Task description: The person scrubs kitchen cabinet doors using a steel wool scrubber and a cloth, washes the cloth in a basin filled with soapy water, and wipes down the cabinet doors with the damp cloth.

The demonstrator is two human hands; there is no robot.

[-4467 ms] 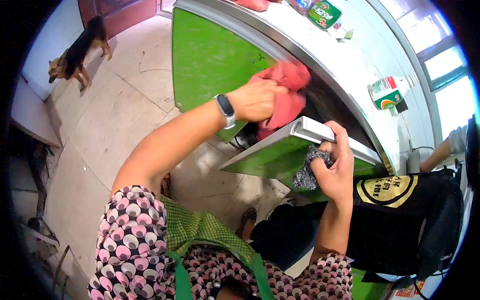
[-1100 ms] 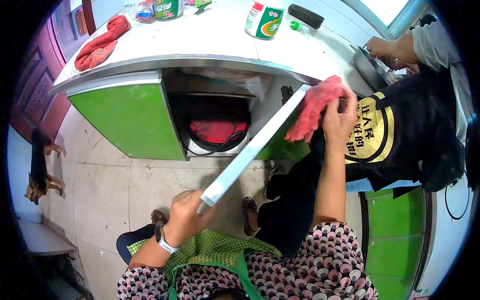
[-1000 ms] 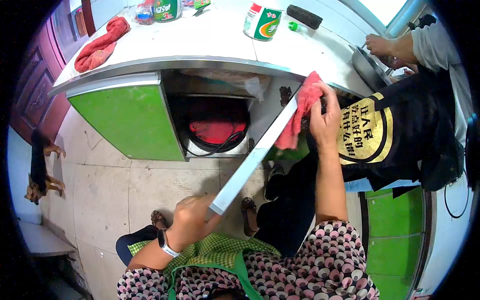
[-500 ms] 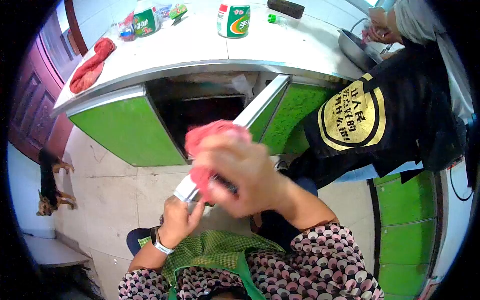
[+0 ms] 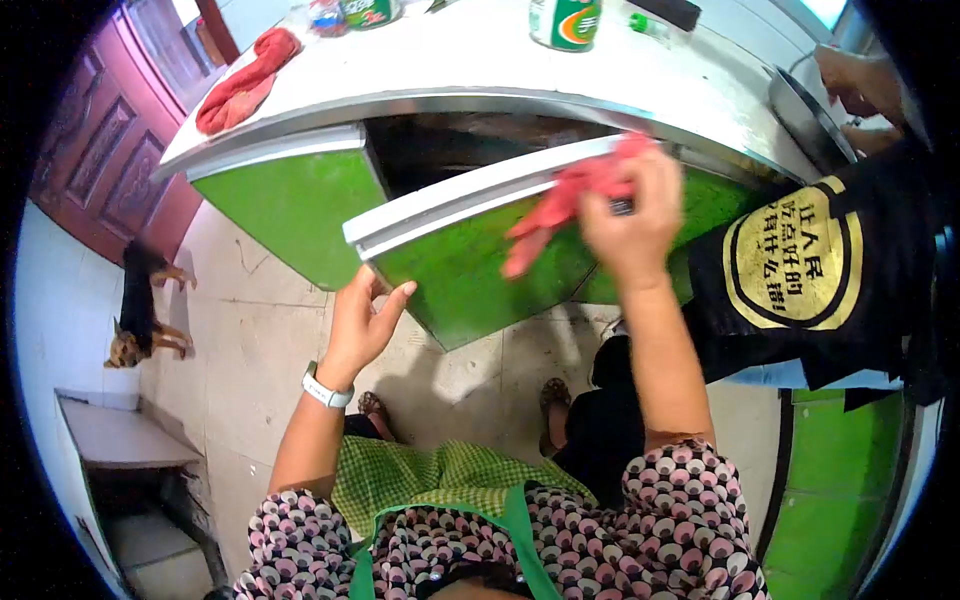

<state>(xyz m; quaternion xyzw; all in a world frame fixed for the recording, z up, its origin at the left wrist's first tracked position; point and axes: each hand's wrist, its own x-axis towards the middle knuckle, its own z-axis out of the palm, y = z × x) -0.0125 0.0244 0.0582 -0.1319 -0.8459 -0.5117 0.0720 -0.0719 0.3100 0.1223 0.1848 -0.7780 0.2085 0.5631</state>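
Observation:
A green cabinet door [image 5: 470, 260] with a pale frame stands partly open under the counter. Its lower free corner is gripped by my left hand [image 5: 358, 328], thumb in front and the other fingers partly hidden behind the edge. My right hand [image 5: 640, 215], slightly blurred, is closed around a red cloth [image 5: 545, 222]. The cloth lies against the door's top edge near the hinge side, one end hanging over the green panel. A small dark thing shows beside the right fingers; I cannot make out what it is.
On the white countertop [image 5: 430, 65] lie another red cloth [image 5: 245, 85] and a green-and-white container [image 5: 566, 22]. At right, a person in a black apron [image 5: 800, 260] has hands by a metal basin [image 5: 805, 115]. A dog [image 5: 145, 305] stands on the floor at left.
The door has swung so its green face shows more. My right hand has carried the cloth along the top edge from the near end toward the hinge. The view has shifted.

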